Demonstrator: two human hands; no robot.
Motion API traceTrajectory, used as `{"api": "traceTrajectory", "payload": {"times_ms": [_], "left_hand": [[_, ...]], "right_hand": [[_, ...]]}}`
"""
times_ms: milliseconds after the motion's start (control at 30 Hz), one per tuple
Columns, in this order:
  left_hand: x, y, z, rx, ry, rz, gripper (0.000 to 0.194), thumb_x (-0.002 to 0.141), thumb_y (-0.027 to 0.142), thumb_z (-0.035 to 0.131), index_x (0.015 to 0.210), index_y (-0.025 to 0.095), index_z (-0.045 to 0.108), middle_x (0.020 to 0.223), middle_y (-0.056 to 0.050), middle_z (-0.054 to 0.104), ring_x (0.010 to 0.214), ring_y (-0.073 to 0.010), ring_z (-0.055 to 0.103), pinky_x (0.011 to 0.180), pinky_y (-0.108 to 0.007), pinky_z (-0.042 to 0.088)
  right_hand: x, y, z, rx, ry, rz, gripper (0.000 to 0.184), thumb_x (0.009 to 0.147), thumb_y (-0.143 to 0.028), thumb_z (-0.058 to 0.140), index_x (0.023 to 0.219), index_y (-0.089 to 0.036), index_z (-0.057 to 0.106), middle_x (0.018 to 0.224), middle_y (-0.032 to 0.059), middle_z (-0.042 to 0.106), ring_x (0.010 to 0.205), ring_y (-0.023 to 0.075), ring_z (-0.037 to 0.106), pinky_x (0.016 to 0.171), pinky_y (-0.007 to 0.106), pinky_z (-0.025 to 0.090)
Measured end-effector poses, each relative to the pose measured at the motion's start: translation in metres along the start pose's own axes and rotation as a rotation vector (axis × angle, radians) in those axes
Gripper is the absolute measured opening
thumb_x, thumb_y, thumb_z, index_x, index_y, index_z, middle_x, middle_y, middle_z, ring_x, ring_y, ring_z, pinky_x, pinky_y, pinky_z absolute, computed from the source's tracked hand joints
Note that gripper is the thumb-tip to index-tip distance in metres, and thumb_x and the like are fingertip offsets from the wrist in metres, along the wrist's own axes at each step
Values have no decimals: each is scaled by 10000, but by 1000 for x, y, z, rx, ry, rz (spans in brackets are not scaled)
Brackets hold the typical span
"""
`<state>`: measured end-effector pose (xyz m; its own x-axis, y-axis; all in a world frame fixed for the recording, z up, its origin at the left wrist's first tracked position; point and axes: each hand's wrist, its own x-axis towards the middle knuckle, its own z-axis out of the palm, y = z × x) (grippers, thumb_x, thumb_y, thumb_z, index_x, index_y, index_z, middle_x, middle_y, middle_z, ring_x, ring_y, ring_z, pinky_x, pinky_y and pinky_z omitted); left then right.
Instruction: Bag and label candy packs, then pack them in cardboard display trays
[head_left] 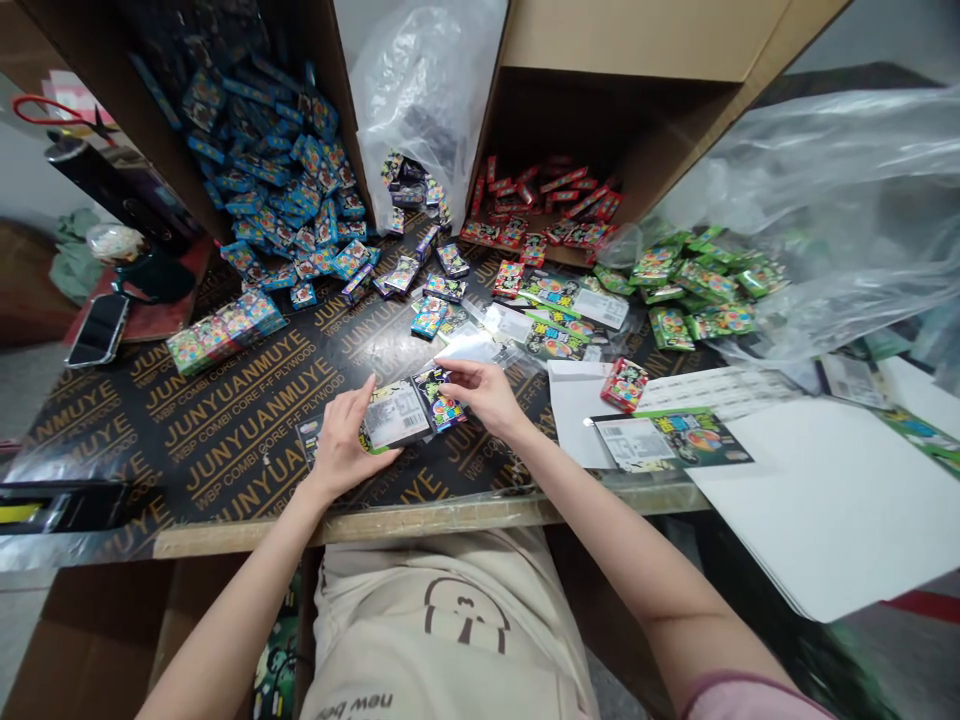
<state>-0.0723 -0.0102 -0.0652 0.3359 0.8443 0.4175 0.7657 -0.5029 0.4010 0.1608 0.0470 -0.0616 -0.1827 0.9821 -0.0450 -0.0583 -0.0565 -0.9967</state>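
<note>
A flat printed packet [397, 412] with a white barcode label lies on the dark plywood table [262, 440] near its front edge. My left hand [346, 435] grips its left part, index finger along the far edge and thumb at the near edge. At the packet's right end sits a small purple-black box [439, 398] with colourful dots. The fingers of my right hand [480, 395] are closed on this box from the right; its far side is partly covered. A clear plastic sleeve [517, 360] lies just beyond my right hand.
Blue boxes [300, 190], purple boxes [401, 272], red boxes [570, 200] and green boxes [705, 280] lie in heaps along the back. A row of boxes [225, 330] and a phone [97, 330] are left. White sheets [832, 500] and another packet [667, 440] are right.
</note>
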Motion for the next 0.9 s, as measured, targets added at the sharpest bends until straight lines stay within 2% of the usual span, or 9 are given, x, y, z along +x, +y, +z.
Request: {"api": "traceTrajectory", "payload": {"times_ms": [167, 233, 400, 500, 600, 667, 733, 900], "left_hand": [[0, 3, 2, 46, 56, -68, 1041, 686, 396, 753, 1520, 220, 156, 1217, -133, 573, 1082, -300, 544, 924, -442, 421], [1, 4, 3, 43, 53, -68, 1052, 684, 396, 754, 1522, 217, 144, 1216, -134, 575, 1080, -301, 548, 923, -443, 421], [2, 4, 3, 15, 61, -79, 1070, 679, 397, 760, 1523, 211, 131, 1199, -129, 589, 1058, -292, 560, 907, -431, 430], [3, 2, -1, 30, 69, -88, 1066, 683, 396, 759, 1523, 213, 130, 1222, -133, 578, 1080, -296, 551, 932, -445, 418], [3, 0, -8, 17, -48, -1, 1043, 700, 371, 740, 1525, 217, 120, 1243, -133, 570, 1110, -301, 539, 953, -449, 406], [3, 0, -11, -15, -122, 55, 1043, 707, 362, 730, 1527, 220, 102, 1249, -130, 567, 1124, -301, 534, 961, -450, 406], [2, 0, -11, -37, -136, 64, 1051, 708, 369, 728, 1528, 223, 86, 1257, -133, 560, 1125, -301, 532, 955, -450, 415], [2, 6, -5, -36, -23, 32, 1029, 712, 368, 723, 1528, 209, 116, 1210, -137, 575, 1062, -289, 547, 921, -440, 438]], "right_hand": [[-11, -16, 10, -273, 228, -212, 327, 726, -198, 657, 1045, -212, 727, 980, 53, 684, 758, 151, 612, 751, 320, 527], [-13, -21, 12, -323, 233, -237, 340, 737, -174, 624, 1059, -216, 722, 1009, 57, 665, 774, 149, 610, 744, 307, 525], [-9, -22, 9, -332, 64, -144, 333, 702, -141, 600, 1001, -183, 740, 931, 50, 668, 734, 141, 597, 713, 289, 510], [-8, -19, 9, -305, 49, -125, 338, 715, -151, 575, 1009, -188, 738, 979, 55, 671, 741, 135, 595, 709, 285, 500], [-9, -16, 10, -316, 27, -103, 323, 702, -164, 581, 981, -183, 744, 936, 55, 662, 736, 140, 587, 700, 291, 491], [-9, -15, 12, -306, 51, -99, 318, 685, -166, 585, 962, -182, 742, 906, 47, 646, 723, 138, 576, 697, 293, 487], [-9, -13, 16, -257, 127, -117, 315, 684, -173, 581, 961, -188, 730, 925, 42, 632, 733, 136, 572, 708, 293, 489], [-12, -11, 30, -77, 255, -91, 289, 696, -207, 599, 976, -185, 666, 943, 44, 659, 769, 147, 594, 733, 298, 502]]}}
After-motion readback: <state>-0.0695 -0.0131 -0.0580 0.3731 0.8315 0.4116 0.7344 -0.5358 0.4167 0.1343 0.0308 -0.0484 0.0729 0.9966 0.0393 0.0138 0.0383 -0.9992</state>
